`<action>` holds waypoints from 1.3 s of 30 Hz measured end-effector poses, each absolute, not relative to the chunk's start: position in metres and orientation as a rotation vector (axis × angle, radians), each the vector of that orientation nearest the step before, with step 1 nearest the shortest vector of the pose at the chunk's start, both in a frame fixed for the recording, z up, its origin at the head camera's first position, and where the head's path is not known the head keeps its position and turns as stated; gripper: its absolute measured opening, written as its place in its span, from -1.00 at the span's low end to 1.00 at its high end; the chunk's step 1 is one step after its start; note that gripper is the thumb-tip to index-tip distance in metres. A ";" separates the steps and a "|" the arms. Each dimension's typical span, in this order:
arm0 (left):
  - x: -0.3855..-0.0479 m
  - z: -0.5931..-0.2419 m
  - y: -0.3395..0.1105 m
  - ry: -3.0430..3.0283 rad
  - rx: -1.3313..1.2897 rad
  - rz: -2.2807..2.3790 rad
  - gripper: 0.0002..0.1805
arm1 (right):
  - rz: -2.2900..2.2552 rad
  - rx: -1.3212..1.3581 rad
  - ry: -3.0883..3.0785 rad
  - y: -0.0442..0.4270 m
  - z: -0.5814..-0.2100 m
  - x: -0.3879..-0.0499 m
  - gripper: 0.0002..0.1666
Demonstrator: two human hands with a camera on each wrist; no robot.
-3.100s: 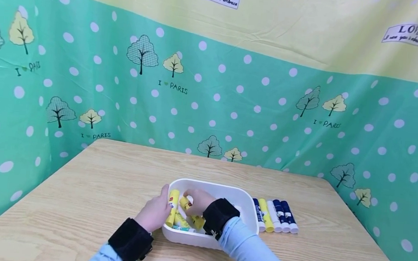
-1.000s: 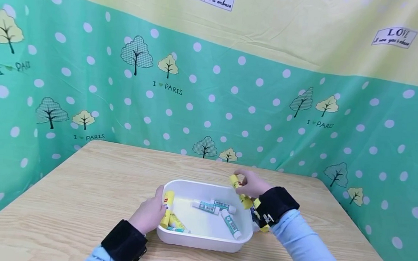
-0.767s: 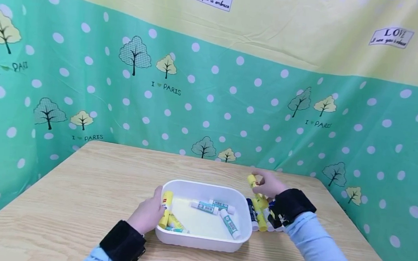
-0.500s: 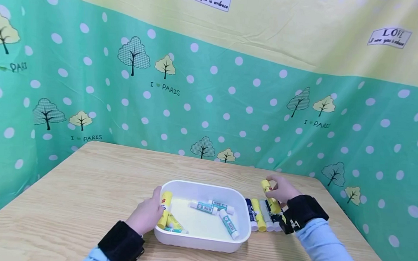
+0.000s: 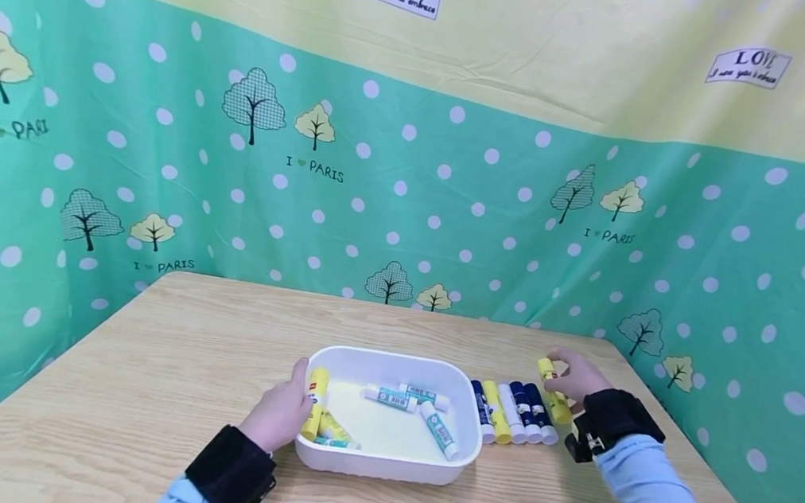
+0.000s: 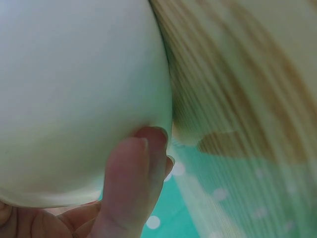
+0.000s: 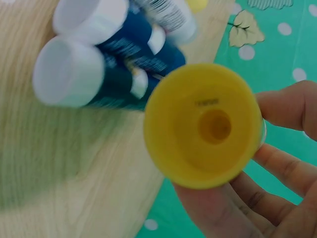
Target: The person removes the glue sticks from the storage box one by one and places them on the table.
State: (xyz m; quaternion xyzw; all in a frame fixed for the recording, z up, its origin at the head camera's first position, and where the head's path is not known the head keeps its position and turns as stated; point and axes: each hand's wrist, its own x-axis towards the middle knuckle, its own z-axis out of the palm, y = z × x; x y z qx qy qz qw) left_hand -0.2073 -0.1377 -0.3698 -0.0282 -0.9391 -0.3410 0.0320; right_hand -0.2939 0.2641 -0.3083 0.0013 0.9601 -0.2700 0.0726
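Observation:
My right hand (image 5: pixel 576 378) grips a yellow glue stick (image 5: pixel 554 391), held tilted just right of a row of glue sticks lying on the table. In the right wrist view the round end of that yellow glue stick (image 7: pixel 193 158) faces the camera, fingers and thumb about it. From left to right the row has a dark blue stick (image 5: pixel 481 406), a yellow one (image 5: pixel 497 412), a white one (image 5: pixel 512 413) and two dark blue ones (image 5: pixel 541 415). My left hand (image 5: pixel 278 410) holds the left wall of a white plastic bin (image 5: pixel 384 466).
Inside the bin, a large yellow glue stick (image 5: pixel 315 404) leans at the left wall beside a smaller yellow one (image 5: pixel 335 428). Several teal-and-white glue sticks (image 5: pixel 439 430) lie in it too. The wooden table (image 5: pixel 223 332) meets a green dotted curtain (image 5: pixel 347 223) behind.
My right hand has lifted the yellow glue stick out of the bin and carried it right, over the row to its right end. The left hand stays at the bin.

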 end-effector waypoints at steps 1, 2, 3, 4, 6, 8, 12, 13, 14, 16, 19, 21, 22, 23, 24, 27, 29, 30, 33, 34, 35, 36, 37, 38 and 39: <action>-0.208 -0.370 -0.138 -2.890 -0.089 -1.050 -0.40 | -0.813 0.011 2.888 0.266 -0.310 -0.294 -0.28; -0.208 -0.370 -0.138 -2.890 -0.092 -1.051 -0.40 | -0.817 0.021 2.890 0.268 -0.312 -0.294 -0.28; -0.208 -0.370 -0.138 -2.890 -0.094 -1.053 -0.40 | -0.823 0.032 2.890 0.271 -0.313 -0.295 -0.29; -0.208 -0.370 -0.138 -2.890 -0.095 -1.055 -0.40 | -0.824 0.046 2.890 0.273 -0.316 -0.296 -0.29; -0.208 -0.370 -0.138 -2.889 -0.096 -1.053 -0.40 | -0.822 0.072 2.891 0.277 -0.320 -0.298 -0.30; -0.208 -0.370 -0.138 -2.888 -0.097 -1.047 -0.40 | -0.828 0.096 2.888 0.281 -0.325 -0.301 -0.30; -0.207 -0.369 -0.138 -2.887 -0.088 -1.040 -0.40 | -0.860 0.123 2.884 0.285 -0.330 -0.304 -0.30; -0.207 -0.369 -0.138 -2.886 -0.088 -1.039 -0.40 | -0.865 0.126 2.886 0.286 -0.331 -0.304 -0.30; -0.207 -0.369 -0.138 -2.886 -0.087 -1.042 -0.40 | -0.868 0.135 2.889 0.287 -0.332 -0.304 -0.31; -0.206 -0.369 -0.138 -2.888 -0.087 -1.049 -0.40 | -0.867 0.147 2.896 0.289 -0.335 -0.304 -0.33; -0.207 -0.369 -0.138 -2.886 -0.091 -1.050 -0.40 | -0.852 0.151 2.901 0.292 -0.341 -0.305 -0.34; -0.207 -0.369 -0.137 -2.884 -0.095 -1.040 -0.40 | -0.847 0.145 2.898 0.294 -0.346 -0.307 -0.35; -0.207 -0.369 -0.137 -2.883 -0.096 -1.038 -0.40 | -0.847 0.143 2.897 0.295 -0.348 -0.309 -0.35; -0.207 -0.369 -0.137 -2.884 -0.096 -1.037 -0.40 | -0.845 0.138 2.899 0.296 -0.350 -0.310 -0.35; -0.207 -0.369 -0.137 -2.885 -0.095 -1.038 -0.40 | -0.845 0.135 2.900 0.297 -0.353 -0.311 -0.35; -0.207 -0.368 -0.137 -2.889 -0.090 -1.048 -0.40 | -0.836 0.135 2.905 0.298 -0.357 -0.315 -0.35; -0.206 -0.368 -0.137 -2.891 -0.086 -1.054 -0.40 | -0.823 0.141 2.910 0.298 -0.359 -0.317 -0.35; -0.206 -0.368 -0.137 -2.891 -0.085 -1.057 -0.40 | -0.822 0.149 2.910 0.298 -0.360 -0.318 -0.35; -0.206 -0.368 -0.136 -2.894 -0.079 -1.063 -0.40 | -0.815 0.165 2.906 0.297 -0.361 -0.318 -0.36; -0.206 -0.368 -0.136 -2.893 -0.078 -1.060 -0.40 | -0.815 0.170 2.902 0.298 -0.362 -0.319 -0.37; -0.206 -0.368 -0.136 -2.895 -0.076 -1.061 -0.39 | -0.818 0.174 2.899 0.298 -0.362 -0.319 -0.38; -0.206 -0.368 -0.136 -2.898 -0.073 -1.062 -0.39 | -0.819 0.174 2.897 0.299 -0.364 -0.319 -0.38; -0.206 -0.368 -0.136 -2.900 -0.070 -1.061 -0.39 | -0.814 0.168 2.898 0.299 -0.364 -0.320 -0.38; -0.207 -0.369 -0.136 -2.902 -0.067 -1.062 -0.39 | -0.808 0.164 2.899 0.300 -0.365 -0.320 -0.39; -0.207 -0.369 -0.136 -2.905 -0.064 -1.063 -0.39 | -0.809 0.161 2.898 0.300 -0.366 -0.321 -0.39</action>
